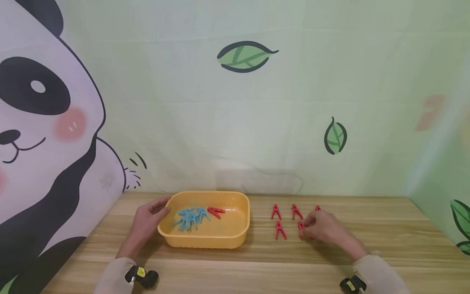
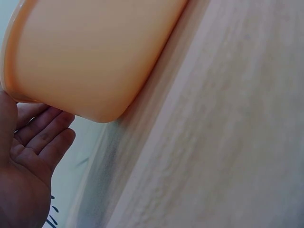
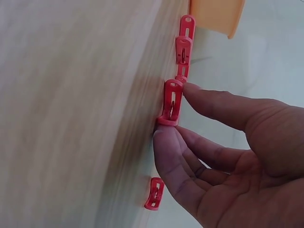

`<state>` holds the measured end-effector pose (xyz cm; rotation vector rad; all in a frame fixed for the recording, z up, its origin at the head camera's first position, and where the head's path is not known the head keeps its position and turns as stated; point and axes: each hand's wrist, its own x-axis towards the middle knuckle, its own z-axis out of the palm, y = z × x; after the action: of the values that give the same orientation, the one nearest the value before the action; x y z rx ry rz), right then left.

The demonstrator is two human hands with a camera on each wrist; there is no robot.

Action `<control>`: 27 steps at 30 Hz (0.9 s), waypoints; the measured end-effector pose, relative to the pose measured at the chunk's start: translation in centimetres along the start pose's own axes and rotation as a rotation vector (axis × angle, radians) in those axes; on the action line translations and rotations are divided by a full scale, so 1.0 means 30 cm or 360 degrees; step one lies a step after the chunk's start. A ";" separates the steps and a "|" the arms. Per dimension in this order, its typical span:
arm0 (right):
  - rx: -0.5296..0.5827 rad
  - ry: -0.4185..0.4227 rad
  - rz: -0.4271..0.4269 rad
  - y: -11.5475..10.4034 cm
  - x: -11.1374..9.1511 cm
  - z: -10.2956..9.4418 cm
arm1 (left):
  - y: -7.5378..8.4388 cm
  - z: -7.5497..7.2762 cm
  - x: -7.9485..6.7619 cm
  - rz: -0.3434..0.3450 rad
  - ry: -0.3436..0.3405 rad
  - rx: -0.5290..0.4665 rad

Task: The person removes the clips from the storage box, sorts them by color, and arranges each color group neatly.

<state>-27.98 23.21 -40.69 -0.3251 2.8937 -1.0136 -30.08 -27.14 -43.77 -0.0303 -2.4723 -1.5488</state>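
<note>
A: Right hand?
B: Right hand [image 1: 324,228] sits lower right of the head frame. Thumb and fingertips pinch a red clip [image 1: 300,225], gap only as wide as the clip. Right wrist view: thumb at its upper end, forefinger at its foot. Can't tell if the clip touches the table.
A: Other loose ones?
B: Four more red clips [image 1: 295,210]: three in a row just above, one just left of the pinched clip. Rightmost in the upper row is partly hidden by the hand.
A: Left hand?
B: Left hand [image 1: 147,218], lower left of frame, at the left end of the yellow basin [image 1: 205,242]. Thumb at the rim, fingers relaxed and loosely extended along the outside, not wrapped round anything.
A: Basin contents?
B: Blue clips [image 1: 191,217] heaped on its left side, red on its floor near the middle, at least one clip; exact count unclear.
A: Surroundings?
B: Basin and loose clips on a wood-grain table [image 1: 242,277]. Pale green backdrop [image 1: 176,122] behind, printed panda [image 1: 84,49] filling frame left.
</note>
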 end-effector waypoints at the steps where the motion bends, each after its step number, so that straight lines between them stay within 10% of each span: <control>1: 0.0000 0.0003 0.0004 0.000 0.001 0.002 | -0.001 0.000 -0.001 0.0004 -0.0001 0.0001; 27: 0.0108 0.0022 0.0035 0.010 0.004 0.011 | 0.006 -0.002 -0.001 -0.0006 -0.0009 0.0017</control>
<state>-28.11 23.22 -41.13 -0.2831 2.8605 -1.1116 -30.02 -27.11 -43.58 -0.0283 -2.4861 -1.5395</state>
